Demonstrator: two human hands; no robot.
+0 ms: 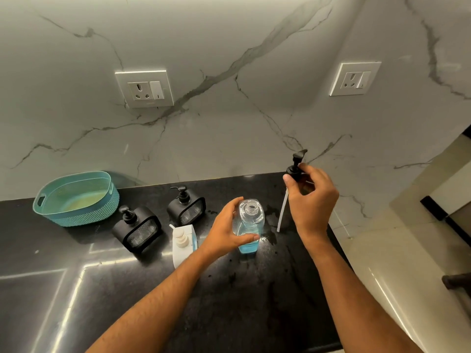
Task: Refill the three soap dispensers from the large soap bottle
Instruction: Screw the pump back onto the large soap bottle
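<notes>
Your left hand (226, 231) wraps its fingers round the clear dispenser (248, 226), uncapped and holding blue soap low down, upright on the black tabletop (102, 289). Your right hand (312, 197) pinches the black pump head (297, 165) up in the air, its white tube hanging beside the bottle. Two black dispensers (139, 229) (187, 206) and a white pump bottle (183, 242) stand left.

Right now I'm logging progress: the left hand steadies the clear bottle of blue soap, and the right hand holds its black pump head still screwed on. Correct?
Not quite. The head view shows the right hand holding the black pump head lifted off; the clear bottle of blue soap, steadied by the left hand, stands open.
</notes>
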